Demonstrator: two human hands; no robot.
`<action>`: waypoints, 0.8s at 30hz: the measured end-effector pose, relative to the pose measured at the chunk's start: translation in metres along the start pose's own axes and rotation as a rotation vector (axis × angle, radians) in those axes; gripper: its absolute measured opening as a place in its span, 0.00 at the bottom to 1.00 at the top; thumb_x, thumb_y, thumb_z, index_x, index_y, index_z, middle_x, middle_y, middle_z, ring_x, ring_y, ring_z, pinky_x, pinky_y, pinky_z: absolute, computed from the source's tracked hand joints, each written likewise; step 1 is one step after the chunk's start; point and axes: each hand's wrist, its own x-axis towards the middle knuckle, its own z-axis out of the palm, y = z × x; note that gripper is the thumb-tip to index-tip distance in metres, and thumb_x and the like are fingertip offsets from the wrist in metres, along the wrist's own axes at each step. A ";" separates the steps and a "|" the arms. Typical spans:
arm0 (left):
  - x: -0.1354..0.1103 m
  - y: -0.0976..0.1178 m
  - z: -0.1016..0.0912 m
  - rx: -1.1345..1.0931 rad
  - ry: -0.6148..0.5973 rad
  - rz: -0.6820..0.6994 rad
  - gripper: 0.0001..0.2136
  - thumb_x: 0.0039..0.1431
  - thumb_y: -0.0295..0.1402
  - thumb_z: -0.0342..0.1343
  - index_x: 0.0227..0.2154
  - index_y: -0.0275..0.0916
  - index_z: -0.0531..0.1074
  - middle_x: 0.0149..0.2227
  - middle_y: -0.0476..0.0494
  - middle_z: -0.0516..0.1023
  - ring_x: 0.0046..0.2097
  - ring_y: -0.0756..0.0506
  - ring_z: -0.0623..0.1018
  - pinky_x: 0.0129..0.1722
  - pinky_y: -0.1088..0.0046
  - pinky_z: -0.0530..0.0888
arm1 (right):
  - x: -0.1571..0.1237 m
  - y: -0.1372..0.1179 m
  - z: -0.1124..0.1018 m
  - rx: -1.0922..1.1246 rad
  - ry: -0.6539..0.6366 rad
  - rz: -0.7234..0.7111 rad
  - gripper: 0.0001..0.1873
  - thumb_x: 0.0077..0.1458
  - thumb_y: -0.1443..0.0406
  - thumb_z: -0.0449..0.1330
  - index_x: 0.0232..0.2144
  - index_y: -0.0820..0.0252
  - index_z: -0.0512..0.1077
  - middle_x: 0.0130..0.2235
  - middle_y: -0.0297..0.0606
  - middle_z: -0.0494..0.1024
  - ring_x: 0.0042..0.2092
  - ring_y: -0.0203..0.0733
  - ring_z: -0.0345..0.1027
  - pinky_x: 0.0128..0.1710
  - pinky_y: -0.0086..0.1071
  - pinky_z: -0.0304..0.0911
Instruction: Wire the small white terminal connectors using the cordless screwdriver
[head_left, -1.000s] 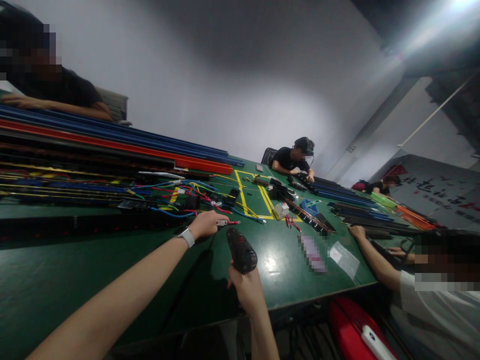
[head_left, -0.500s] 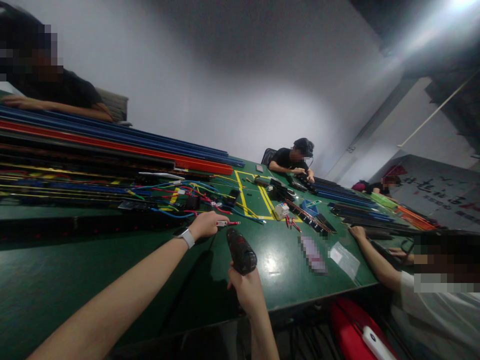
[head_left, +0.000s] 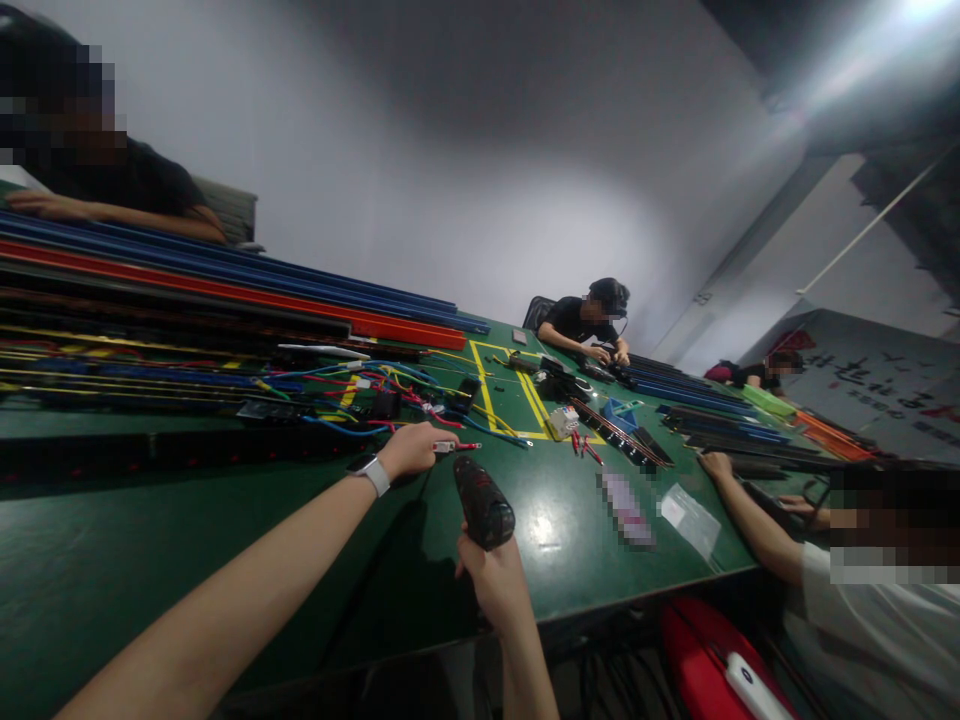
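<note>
My left hand [head_left: 409, 450], with a watch on its wrist, is closed around a red cable [head_left: 468, 446]. A metal lug at the cable's end and a pale piece with markings stick out past my fingers. My right hand [head_left: 493, 580] grips a black cordless drill [head_left: 484, 503] over the table, its front end pointing away from me and close below the cable. My fingers and the drill body hide most of the drill's handle. Behind my left hand lies a tangle of blue, red and yellow-green wires [head_left: 375, 385] with black parts among it.
The green table [head_left: 360, 560] bears long blue trunking [head_left: 300, 278] and orange trunking [head_left: 405, 328] at left. Red-handled pliers [head_left: 585, 447], a white terminal block [head_left: 563, 422], a blue bin [head_left: 621, 415] and a plastic bag [head_left: 690, 522] lie right. Other people sit around the table.
</note>
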 end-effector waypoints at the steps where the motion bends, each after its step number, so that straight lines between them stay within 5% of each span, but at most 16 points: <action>1: 0.000 0.000 0.000 -0.005 0.001 -0.001 0.24 0.58 0.27 0.52 0.53 0.59 0.73 0.42 0.45 0.78 0.43 0.44 0.77 0.41 0.73 0.69 | 0.000 0.000 0.000 -0.005 -0.002 -0.002 0.09 0.49 0.65 0.56 0.33 0.62 0.73 0.23 0.33 0.74 0.27 0.41 0.70 0.28 0.29 0.62; 24: 0.000 0.000 0.000 0.020 0.009 0.003 0.24 0.58 0.27 0.51 0.54 0.60 0.73 0.43 0.45 0.79 0.45 0.44 0.78 0.41 0.73 0.69 | 0.002 0.003 0.001 0.004 -0.002 -0.002 0.09 0.48 0.65 0.56 0.33 0.61 0.73 0.22 0.32 0.74 0.26 0.41 0.70 0.27 0.28 0.61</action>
